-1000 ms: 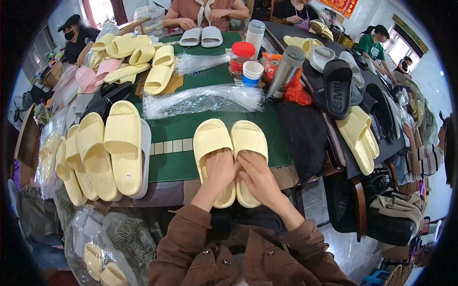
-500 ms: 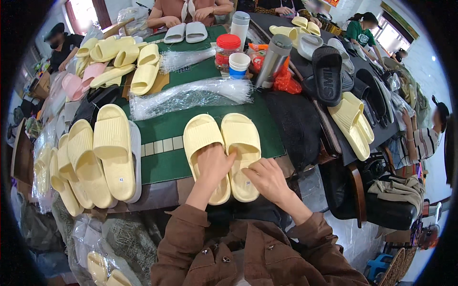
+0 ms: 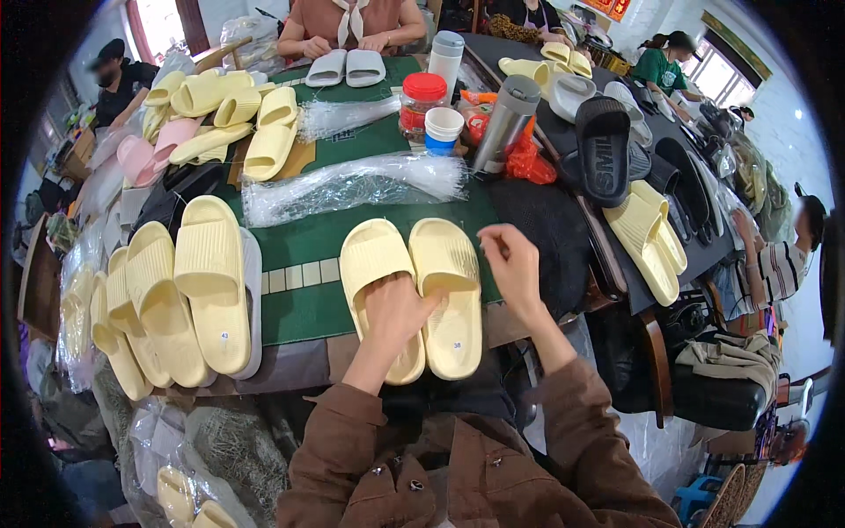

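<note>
A pair of pale yellow slide slippers lies side by side at the table's near edge, toes pointing away from me. Into the left slipper (image 3: 378, 242) reaches my left hand (image 3: 394, 308), its fingers hidden under the strap. Its thumb lies over the inner edge of the right slipper (image 3: 453, 330), so the hand grips the two where they meet. A small white sticker (image 3: 457, 346) shows on the right slipper's heel. Just right of the pair, my right hand (image 3: 515, 268) is raised off it, fingers bent but apart, with nothing visible in them.
More yellow slippers (image 3: 211, 290) stand leaning at left. Beyond the pair lie bundles of clear plastic strands (image 3: 352, 189), a red-lidded jar (image 3: 423, 101), a paper cup (image 3: 443, 132) and a steel flask (image 3: 508, 123). A chair (image 3: 717, 378) is at right; several people work around.
My right hand has lifted off the right slipper's heel and moved up and to the right, its fingers loosening. The left hand stays in the left slipper.
</note>
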A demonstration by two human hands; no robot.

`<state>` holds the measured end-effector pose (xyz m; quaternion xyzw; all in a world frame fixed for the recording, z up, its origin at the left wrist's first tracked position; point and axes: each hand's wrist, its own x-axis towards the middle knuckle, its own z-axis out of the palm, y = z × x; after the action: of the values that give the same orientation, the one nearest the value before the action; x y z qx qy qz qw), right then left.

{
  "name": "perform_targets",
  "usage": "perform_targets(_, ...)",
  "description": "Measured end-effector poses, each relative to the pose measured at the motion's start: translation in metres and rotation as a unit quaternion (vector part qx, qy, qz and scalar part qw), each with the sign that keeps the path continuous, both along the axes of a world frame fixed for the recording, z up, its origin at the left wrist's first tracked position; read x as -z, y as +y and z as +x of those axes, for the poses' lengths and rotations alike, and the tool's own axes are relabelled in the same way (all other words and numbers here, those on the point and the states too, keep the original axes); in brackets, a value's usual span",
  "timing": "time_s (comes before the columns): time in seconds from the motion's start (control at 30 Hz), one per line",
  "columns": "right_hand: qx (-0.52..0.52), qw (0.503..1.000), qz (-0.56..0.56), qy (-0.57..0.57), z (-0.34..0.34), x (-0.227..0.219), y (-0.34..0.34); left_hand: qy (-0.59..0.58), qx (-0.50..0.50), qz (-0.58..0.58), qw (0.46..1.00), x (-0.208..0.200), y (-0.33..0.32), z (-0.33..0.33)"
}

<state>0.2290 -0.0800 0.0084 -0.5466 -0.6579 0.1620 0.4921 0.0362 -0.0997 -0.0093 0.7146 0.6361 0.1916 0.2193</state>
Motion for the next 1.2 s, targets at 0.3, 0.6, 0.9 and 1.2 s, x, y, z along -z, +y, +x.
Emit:
perform_targets(0.3, -0.017, 0.989, -0.114, -0.093, 0.001, 0.029, 0.078, -0.027, -0.001, 0.022, 0.999, 0.003, 0.000, 0.000)
perform_targets(0.6, -0.167, 0.954, -0.226, 0.109, -0.044, -0.004, 0.095, -0.020, 0.013, -0.026, 0.999, -0.003, 0.000, -0.003)
perform_targets(0.9, -0.196, 0.961, -0.180, -0.076, -0.094, 0.001, 0.095, -0.032, 0.023, 0.038, 0.998, 0.010, -0.003, -0.006)
perform_targets(1.2, -0.150, 0.975, -0.162, 0.031, -0.077, 0.004, 0.095, 0.016, 0.024, 0.332, 0.943, -0.024, -0.034, -0.015)
